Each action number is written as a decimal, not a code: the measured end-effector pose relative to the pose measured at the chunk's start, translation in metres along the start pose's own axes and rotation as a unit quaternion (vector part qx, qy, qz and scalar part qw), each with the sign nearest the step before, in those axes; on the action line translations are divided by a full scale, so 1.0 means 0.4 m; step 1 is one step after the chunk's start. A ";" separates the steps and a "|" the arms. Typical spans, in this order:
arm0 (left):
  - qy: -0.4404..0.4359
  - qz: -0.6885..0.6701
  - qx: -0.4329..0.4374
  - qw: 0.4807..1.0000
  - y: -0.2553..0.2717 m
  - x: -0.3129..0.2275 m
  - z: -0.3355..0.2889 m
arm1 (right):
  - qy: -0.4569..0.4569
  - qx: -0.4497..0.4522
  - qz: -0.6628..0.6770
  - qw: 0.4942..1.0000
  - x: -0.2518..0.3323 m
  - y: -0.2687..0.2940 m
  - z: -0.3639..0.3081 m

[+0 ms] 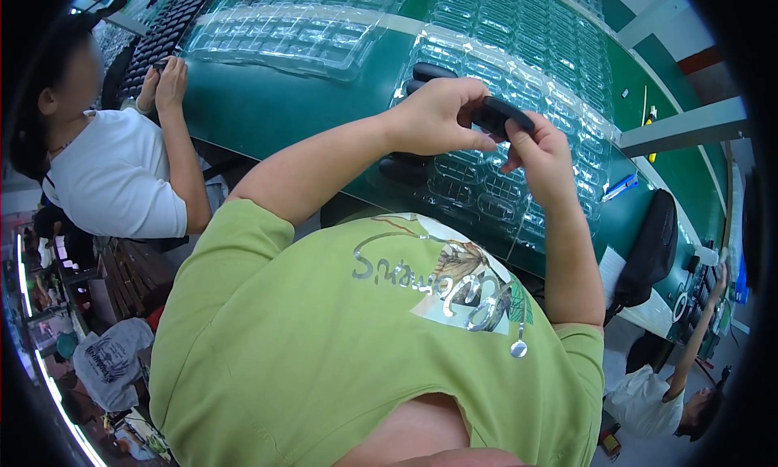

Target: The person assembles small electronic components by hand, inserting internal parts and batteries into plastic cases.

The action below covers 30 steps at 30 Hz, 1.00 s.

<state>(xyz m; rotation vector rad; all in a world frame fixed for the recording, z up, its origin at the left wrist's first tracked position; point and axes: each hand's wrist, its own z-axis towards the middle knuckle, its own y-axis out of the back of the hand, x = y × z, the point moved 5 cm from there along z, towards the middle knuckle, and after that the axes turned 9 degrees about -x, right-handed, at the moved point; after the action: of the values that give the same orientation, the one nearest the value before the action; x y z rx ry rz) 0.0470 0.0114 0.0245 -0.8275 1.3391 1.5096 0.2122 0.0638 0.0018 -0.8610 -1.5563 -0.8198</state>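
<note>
Between my two hands is a black rounded plastic piece (pixel 501 117), oblong and palm-sized; its exact kind cannot be made out. My left hand (pixel 442 115) grips its left end, with the thumb below and the fingers curled behind. At its right end, my right hand (pixel 541 153) pinches it with thumb and fingers. Under my hands lies a clear plastic blister tray (pixel 559 102) with rows of moulded compartments. Similar black pieces (pixel 434 72) sit along the tray's left side, one more (pixel 403 169) nearer to me. My left wrist partly hides that column.
Another stack of clear trays (pixel 300 42) lies at the far left of the green table (pixel 235 102). A co-worker (pixel 121 159) sits to the left, hands together. Yellow (pixel 651 131) and blue cutters (pixel 621 187) and a black bag (pixel 655 244) are at right, beside a grey post (pixel 689 125).
</note>
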 end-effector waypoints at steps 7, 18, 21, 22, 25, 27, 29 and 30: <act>0.170 -0.217 -0.073 0.959 -0.001 0.026 -0.049 | 0.177 0.029 -0.047 0.983 0.055 0.003 -0.046; 0.207 -0.239 -0.088 0.945 0.032 0.066 -0.077 | 0.142 -0.028 -0.028 0.989 0.029 -0.037 0.008; 0.123 -0.254 -0.034 0.959 0.018 0.053 -0.075 | -0.076 0.013 0.193 0.978 -0.002 -0.053 0.041; 0.097 -0.275 -0.024 0.956 0.014 0.045 -0.073 | -0.076 0.013 0.188 0.979 -0.011 -0.051 0.048; 0.148 -0.248 -0.054 0.956 0.061 0.073 -0.059 | 0.067 0.012 0.041 0.997 0.016 -0.066 0.050; 0.164 -0.237 -0.088 0.953 0.092 0.100 -0.057 | 0.124 0.033 -0.059 0.990 0.057 -0.093 0.074; 0.163 -0.228 -0.103 0.954 0.118 0.101 -0.044 | 0.104 0.057 -0.116 0.986 0.049 -0.105 0.109; 0.162 -0.214 -0.119 0.956 0.136 0.106 -0.036 | 0.103 0.058 -0.117 0.986 0.047 -0.111 0.145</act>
<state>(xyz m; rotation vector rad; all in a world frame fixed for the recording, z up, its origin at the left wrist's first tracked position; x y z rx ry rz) -0.0197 0.0070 0.0023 -1.4700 1.1153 1.2342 0.1438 0.0938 0.0103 -0.4984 -1.5205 -0.9451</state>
